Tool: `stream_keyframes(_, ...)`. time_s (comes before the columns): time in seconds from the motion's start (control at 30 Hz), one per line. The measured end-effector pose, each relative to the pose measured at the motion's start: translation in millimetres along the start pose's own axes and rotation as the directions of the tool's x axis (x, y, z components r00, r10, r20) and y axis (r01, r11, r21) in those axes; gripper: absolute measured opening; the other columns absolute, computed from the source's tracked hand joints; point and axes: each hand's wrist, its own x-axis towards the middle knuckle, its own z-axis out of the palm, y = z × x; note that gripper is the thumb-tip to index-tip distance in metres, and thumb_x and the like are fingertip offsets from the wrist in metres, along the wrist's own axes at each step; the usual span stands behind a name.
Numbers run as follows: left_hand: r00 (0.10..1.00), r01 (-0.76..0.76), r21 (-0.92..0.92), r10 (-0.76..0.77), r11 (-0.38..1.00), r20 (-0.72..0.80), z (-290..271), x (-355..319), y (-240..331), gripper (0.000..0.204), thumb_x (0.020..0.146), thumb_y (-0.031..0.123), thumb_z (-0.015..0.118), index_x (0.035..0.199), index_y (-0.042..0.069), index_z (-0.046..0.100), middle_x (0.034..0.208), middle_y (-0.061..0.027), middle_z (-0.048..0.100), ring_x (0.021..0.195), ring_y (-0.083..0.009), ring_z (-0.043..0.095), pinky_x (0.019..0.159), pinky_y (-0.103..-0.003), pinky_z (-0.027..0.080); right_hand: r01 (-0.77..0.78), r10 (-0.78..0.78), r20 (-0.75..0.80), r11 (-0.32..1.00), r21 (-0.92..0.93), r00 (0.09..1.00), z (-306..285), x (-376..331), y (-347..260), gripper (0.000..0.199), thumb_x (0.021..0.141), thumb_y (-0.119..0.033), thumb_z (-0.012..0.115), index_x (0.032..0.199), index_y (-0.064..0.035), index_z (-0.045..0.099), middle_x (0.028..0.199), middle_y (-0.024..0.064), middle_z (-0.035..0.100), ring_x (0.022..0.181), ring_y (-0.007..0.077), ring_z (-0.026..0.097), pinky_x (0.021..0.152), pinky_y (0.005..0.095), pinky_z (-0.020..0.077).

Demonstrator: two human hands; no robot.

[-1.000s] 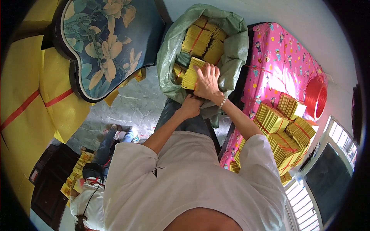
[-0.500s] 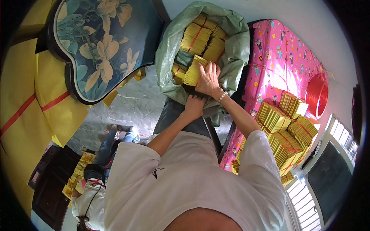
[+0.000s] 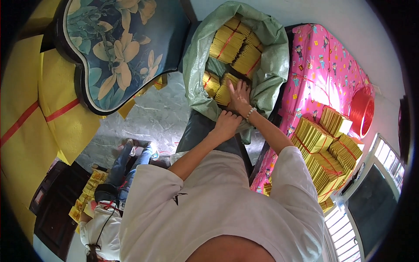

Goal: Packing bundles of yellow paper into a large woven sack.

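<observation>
A green woven sack (image 3: 192,83) stands open before me, its edge folded outward. Inside it lie several bundles of yellow paper (image 3: 228,43) tied with red string. My right hand (image 3: 240,98) reaches into the sack with its fingers spread, pressed against the near yellow paper bundle (image 3: 223,92); its fingers are not wrapped round it. My left hand (image 3: 227,125) is curled over the sack's near rim and grips it, the fingertips partly hidden by the folds.
On the right, stacked yellow bundles (image 3: 321,153) and a red string spool (image 3: 361,109) rest on a pink patterned cover (image 3: 305,65). A flowered dark-blue panel (image 3: 118,56) stands at the left, beside large yellow sheets (image 3: 65,100). Another person (image 3: 104,222) works at lower left.
The near bundle has gone lower into the sack, beside the others. My right hand has moved down with it and its fingers have spread. My left hand stays at the rim.
</observation>
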Motion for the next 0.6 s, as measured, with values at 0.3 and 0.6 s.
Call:
stream_keyframes(0.3,0.996,0.018,0.022,-0.016,1.000,-0.089,8.0,-7.8,-0.9,0.032,0.063,0.005,0.066,0.094,0.010,0.060,0.086,-0.0048,0.061,0.087,-0.0226,0.056,0.078,-0.035,0.038,-0.189,0.145,0.218,0.962,0.197,0.965,-18.9,7.4,-9.2,0.081,0.075,-0.017,0.068,0.142,-0.0216,0.023,0.122,0.0239,0.039,0.108,0.0393,0.041,0.087,0.0510,0.0402)
stream_keyframes(0.6,0.998,0.008,-0.010,-0.009,1.000,-0.055,15.7,-15.3,-6.4,0.022,0.067,0.007,0.066,0.089,0.011,0.063,0.087,-0.0054,0.061,0.086,-0.0222,0.054,0.082,-0.034,0.037,-0.054,0.059,-0.097,0.997,0.053,0.994,34.0,-18.0,-24.8,0.085,0.079,-0.010,0.060,0.147,-0.0256,0.013,0.115,0.0210,0.042,0.104,0.0371,0.044,0.083,0.0562,0.0416)
